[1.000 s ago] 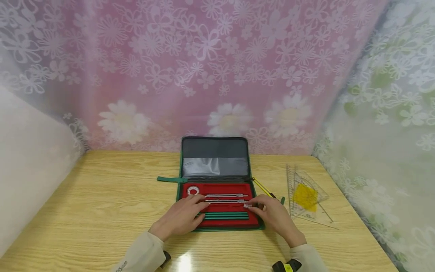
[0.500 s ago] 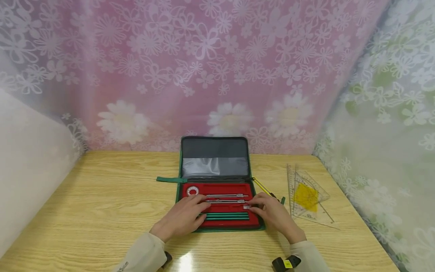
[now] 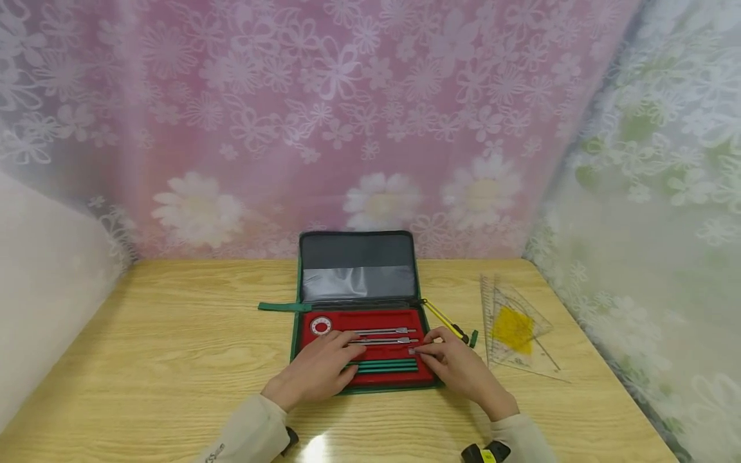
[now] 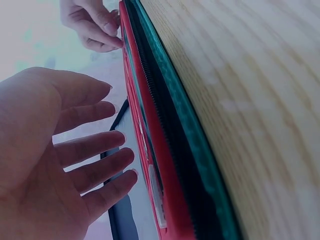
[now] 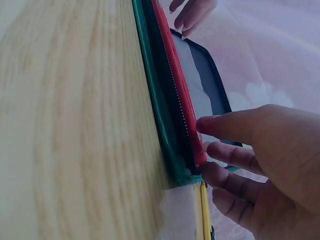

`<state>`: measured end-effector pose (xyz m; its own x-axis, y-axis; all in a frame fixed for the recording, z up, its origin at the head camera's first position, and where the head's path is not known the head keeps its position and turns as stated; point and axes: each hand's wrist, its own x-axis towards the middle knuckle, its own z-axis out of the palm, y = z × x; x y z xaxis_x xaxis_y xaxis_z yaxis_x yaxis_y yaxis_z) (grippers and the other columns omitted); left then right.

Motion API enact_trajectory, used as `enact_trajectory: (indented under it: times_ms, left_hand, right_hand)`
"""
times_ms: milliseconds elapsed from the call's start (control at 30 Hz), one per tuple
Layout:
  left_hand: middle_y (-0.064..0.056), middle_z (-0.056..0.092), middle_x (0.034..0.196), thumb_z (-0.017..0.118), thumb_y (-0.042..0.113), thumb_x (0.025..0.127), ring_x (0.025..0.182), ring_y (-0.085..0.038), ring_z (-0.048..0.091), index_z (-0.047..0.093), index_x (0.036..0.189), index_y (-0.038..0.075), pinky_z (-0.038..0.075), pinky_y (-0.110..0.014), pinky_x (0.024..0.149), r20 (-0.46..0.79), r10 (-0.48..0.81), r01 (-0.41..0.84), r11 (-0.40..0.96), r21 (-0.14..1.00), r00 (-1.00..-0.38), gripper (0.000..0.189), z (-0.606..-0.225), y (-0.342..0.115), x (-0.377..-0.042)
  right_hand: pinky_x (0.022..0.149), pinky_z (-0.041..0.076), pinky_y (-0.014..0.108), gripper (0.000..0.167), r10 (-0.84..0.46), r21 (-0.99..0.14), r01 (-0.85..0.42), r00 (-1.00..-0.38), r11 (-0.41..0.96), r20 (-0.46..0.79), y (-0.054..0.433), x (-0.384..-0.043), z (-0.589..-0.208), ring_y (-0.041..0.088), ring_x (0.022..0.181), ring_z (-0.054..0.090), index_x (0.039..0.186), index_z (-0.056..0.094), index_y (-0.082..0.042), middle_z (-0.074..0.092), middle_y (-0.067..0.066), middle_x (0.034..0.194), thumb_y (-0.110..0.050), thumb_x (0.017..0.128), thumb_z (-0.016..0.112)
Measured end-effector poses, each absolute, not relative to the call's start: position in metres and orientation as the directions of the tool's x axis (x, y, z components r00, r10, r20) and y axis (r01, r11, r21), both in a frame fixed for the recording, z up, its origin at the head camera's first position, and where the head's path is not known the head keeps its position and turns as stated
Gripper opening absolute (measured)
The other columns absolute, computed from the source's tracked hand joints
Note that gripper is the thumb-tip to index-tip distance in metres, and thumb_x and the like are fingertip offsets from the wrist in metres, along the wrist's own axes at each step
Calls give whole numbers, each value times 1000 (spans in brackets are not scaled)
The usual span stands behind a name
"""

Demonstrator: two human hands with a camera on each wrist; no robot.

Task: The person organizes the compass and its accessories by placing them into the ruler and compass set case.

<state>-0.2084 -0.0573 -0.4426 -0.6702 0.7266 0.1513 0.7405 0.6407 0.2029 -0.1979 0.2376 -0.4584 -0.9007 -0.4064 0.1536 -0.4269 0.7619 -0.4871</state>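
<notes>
An open green zip case (image 3: 297, 334) with a red tray (image 3: 382, 318) lies before me. In the tray sit a white ring with dark marks (image 3: 313, 326), silver compass-like tools (image 3: 399, 341), several green pencil-like sticks (image 3: 393, 366) and a small clear piece (image 3: 411, 351). My left hand (image 3: 321, 368) rests over the tray's left part, fingers spread, and covers the ends of the tools and sticks. Over the right edge, my right hand (image 3: 460, 365) has its fingertips beside the clear piece. A gap shows between thumb and index finger in the right wrist view (image 5: 285, 155).
The case's dark lid (image 3: 356, 251) stands raised behind the tray, with a clear pocket. A yellow-handled tool (image 3: 442, 316) lies right of the case. Farther right are clear drawing triangles (image 3: 541, 366) over a yellow square (image 3: 512, 329). A floral curtain (image 3: 278, 128) hangs behind.
The clear piece, between my right fingertips one second ago, now lies lower in the tray with the fingertips next to it. My left hand has shifted slightly rightward over the tray.
</notes>
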Motion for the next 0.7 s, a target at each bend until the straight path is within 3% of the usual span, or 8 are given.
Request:
enact_trajectory:
  times_ms: [233,500,700]
  left_hand:
    - [-8,52,133,58,25,95,115,-23,51,60,128,11,44,-38,96,153,726,740,641,202,-671,36,-446,-56,-210]
    - [-8,53,130,58,25,95,115,-24,51,61,128,10,43,-39,96,168,737,753,619,223,-655,35,-444,-53,-212]
    - [-8,53,130,59,26,95,115,-23,50,60,128,11,43,-40,97,149,742,752,617,233,-654,37,-442,-48,-212]
  right_hand:
    - [64,48,25,18,-267,-486,-334,-942,808,205,248,-197,-461,6,74,51,108,73,-10,54,-2,105,-14,93,63]
    - [48,41,26,15,6,-460,-127,-961,879,277,278,-194,-459,11,64,50,104,72,-8,58,3,97,-13,91,66]
    - [51,43,30,18,131,-472,29,-974,881,184,294,-190,-457,18,73,57,106,71,-10,60,7,103,-19,92,63]
